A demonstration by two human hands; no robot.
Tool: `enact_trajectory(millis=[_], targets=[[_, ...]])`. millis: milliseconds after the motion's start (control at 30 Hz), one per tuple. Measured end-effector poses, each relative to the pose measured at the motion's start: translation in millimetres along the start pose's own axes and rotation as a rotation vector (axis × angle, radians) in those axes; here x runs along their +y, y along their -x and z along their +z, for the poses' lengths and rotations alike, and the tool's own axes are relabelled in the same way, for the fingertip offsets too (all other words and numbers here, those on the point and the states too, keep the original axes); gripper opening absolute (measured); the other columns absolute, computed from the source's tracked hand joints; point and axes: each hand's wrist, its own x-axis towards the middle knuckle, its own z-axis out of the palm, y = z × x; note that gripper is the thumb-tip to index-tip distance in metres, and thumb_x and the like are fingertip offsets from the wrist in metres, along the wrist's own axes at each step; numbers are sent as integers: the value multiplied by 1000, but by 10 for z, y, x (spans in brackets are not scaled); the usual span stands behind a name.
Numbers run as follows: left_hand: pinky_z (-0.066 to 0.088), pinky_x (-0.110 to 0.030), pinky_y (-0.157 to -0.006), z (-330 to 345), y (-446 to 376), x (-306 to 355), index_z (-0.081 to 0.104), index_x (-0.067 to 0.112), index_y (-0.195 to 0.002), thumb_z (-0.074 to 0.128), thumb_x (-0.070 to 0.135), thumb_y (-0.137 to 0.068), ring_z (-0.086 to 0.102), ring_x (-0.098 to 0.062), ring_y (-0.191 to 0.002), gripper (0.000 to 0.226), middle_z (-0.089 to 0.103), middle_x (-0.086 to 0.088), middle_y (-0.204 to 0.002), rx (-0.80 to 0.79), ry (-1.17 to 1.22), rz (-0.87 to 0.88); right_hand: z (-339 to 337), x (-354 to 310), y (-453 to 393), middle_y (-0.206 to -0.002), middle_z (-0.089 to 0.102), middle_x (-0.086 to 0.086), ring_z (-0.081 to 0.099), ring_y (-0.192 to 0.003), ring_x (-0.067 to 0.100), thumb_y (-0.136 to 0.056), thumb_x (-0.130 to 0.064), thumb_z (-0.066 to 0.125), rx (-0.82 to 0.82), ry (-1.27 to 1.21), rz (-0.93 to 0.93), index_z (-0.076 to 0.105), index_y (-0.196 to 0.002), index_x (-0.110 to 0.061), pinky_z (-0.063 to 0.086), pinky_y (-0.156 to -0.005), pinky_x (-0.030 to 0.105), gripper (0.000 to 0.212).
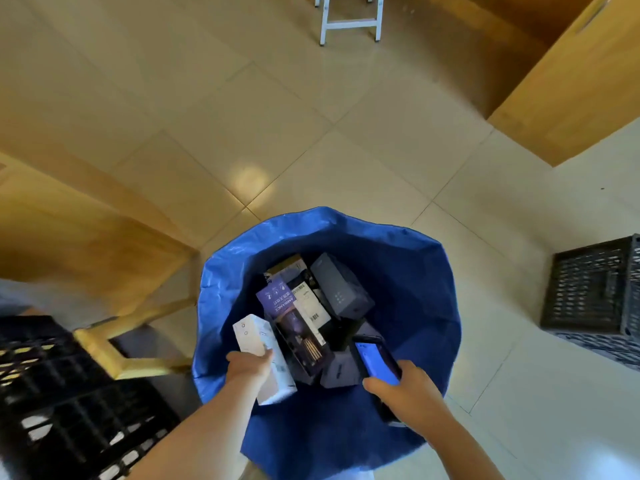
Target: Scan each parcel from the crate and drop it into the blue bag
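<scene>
Your left hand point(250, 366) grips the white parcel point(264, 358) over the blue bag's point(415, 289) near-left rim, long axis pointing away from you, while your right hand point(398, 389) holds the scanner point(377, 363) just beside it.

Two bare forearms enter from the bottom edge of the head view, one at each side, each ending in a bare hand. No sleeve, cuff, glove, watch, ring or band shows on either arm as far as the frame reaches; both are uncovered from the wrist down to the picture's edge. The left hand point(250, 366) is seen from the back, its knuckles a rounded ridge and the fingers mostly hidden from the camera. The right hand point(394, 388) also shows its back, with the thumb lying along its inner side. The wide lens makes both forearms broaden toward the bottom edge. Fingernails are too blurred to make out.
</scene>
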Motion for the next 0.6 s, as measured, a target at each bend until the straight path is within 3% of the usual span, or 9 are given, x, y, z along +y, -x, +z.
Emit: enact_trajectory(millis=[100,233,400,500,600], targets=[[44,-41,-88,208,-325,-25,23,-4,-133,71,46,-84,54,-40,-119,85,49,-22,-134,51,-18,-20,163,-39,-300,-94,67,0,67,-82,16,-68,-51,75,-30,-37,-14,58,-100,-18,57,-73,34,49],[43,-46,-96,514,-726,-59,23,-5,-134,68,39,-88,51,-42,-123,78,43,-26,-139,82,-25,3,373,-89,-675,-99,64,-2,66,-83,13,-59,-57,71,-52,-12,-26,57,-101,-22,60,-75,34,55],[45,-44,-89,804,-1045,-105,23,-4,-137,70,28,-88,53,-43,-120,75,49,-27,-135,10,27,-19,540,-94,-995,-100,60,-4,64,-83,12,-59,-57,70,-34,45,-80,56,-102,-23,59,-73,31,56],[45,-42,-98,903,-1145,-145,15,-3,-144,64,23,-93,52,-41,-124,75,49,-22,-139,-47,-9,9,588,-94,-1072,-100,58,-5,63,-84,13,-66,-53,72,-14,55,-107,54,-104,-24,60,-75,32,51],[44,-41,-99,924,-1161,-119,23,0,-143,65,23,-92,52,-39,-122,70,49,-18,-139,-110,-4,25,603,-101,-1086,-102,58,-5,63,-85,13,-67,-53,72,-3,42,-120,54,-107,-24,61,-76,34,53]])
